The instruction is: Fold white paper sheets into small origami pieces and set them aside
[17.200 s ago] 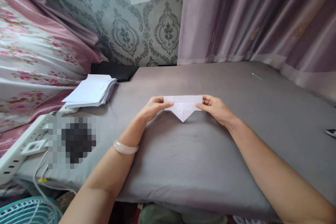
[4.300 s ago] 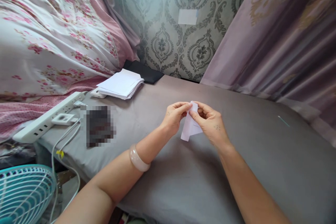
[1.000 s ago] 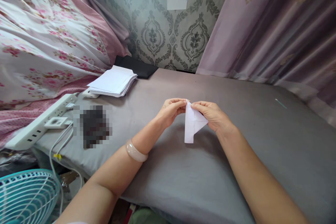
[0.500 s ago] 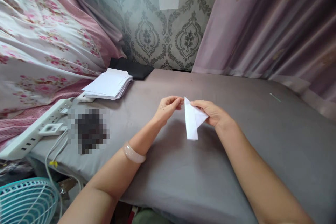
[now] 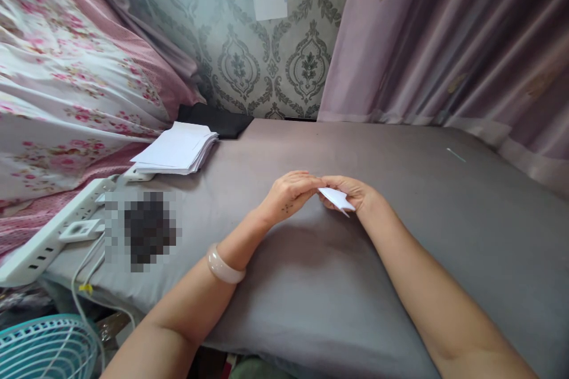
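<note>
A folded white sheet of paper [image 5: 336, 196] is held above the grey cloth-covered table [image 5: 284, 284], tilted so that only a narrow part of it shows. My right hand [image 5: 353, 190] is closed around its right side, with some fingers curled under it. At the paper's left end, the fingertips of my left hand [image 5: 293, 192] press together on its upper edge. Both hands meet there, and part of the paper is hidden behind the fingers. A pale bangle [image 5: 223, 265] circles my left wrist.
At the back left lies a stack of white paper [image 5: 173, 148] beside a black folded item [image 5: 217, 120]. A white power strip [image 5: 57, 228] with cables runs along the left edge, near a blurred dark patch [image 5: 150, 228]. A teal fan [image 5: 44, 346] stands at lower left.
The paper has turned from hanging upright to a flatter tilt. My left hand has moved right and now grips its edge, beside my right hand. The view has shifted slightly.
</note>
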Tool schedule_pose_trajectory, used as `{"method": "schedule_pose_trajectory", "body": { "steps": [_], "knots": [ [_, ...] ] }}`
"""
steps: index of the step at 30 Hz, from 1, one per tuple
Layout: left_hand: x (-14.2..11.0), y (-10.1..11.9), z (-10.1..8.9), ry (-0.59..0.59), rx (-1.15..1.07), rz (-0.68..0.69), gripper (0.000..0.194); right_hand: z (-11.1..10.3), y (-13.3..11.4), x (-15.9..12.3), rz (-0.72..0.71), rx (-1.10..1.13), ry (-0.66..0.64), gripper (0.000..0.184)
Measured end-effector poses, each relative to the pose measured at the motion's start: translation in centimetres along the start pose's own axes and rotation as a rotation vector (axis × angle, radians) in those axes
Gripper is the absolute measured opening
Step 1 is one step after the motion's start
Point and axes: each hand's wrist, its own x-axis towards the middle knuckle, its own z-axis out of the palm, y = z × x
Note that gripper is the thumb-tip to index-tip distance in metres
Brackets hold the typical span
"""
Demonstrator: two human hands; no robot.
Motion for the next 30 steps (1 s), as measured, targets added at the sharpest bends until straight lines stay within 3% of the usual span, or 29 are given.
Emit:
{"method": "schedule_pose_trajectory", "body": {
  "steps": [2,3,6,9,11,15,20,26,30],
  "knots": [
    [0.0,0.1,0.3,0.070,-0.089,-0.109,0.016,-0.9,0.0,0.0,0.124,0.024,-0.026,0.012],
    [0.1,0.1,0.4,0.114,-0.162,-0.177,0.018,-1.4,-0.3,-0.1,0.120,0.024,0.011,0.014],
    [0.3,0.1,0.6,0.234,-0.424,-0.367,0.021,-2.0,-1.6,-0.7,-0.144,0.038,0.220,0.030],
    [0.5,0.0,0.6,0.303,-0.563,-0.473,0.021,-0.8,-3.1,-1.8,-0.346,0.043,0.148,0.045],
    [0.5,-0.1,0.7,0.315,-0.598,-0.506,0.021,0.5,-3.6,-2.4,-0.397,-0.047,0.161,0.041],
    [0.3,0.0,1.1,0.298,-0.608,-0.550,0.020,2.3,-3.5,-2.7,-0.433,-0.128,0.209,0.038],
    [0.3,0.0,1.3,0.258,-0.650,-0.556,0.024,2.3,-2.8,-2.1,-0.443,-0.132,0.233,0.036],
    [0.8,-0.6,1.2,0.458,-0.822,-0.424,0.032,3.2,-2.1,-1.8,-0.471,-0.235,0.271,0.029],
    [1.0,-0.7,1.1,0.507,-0.932,-0.440,0.029,4.0,-1.7,-1.9,-0.540,-0.381,0.350,0.026]
  ]
}}
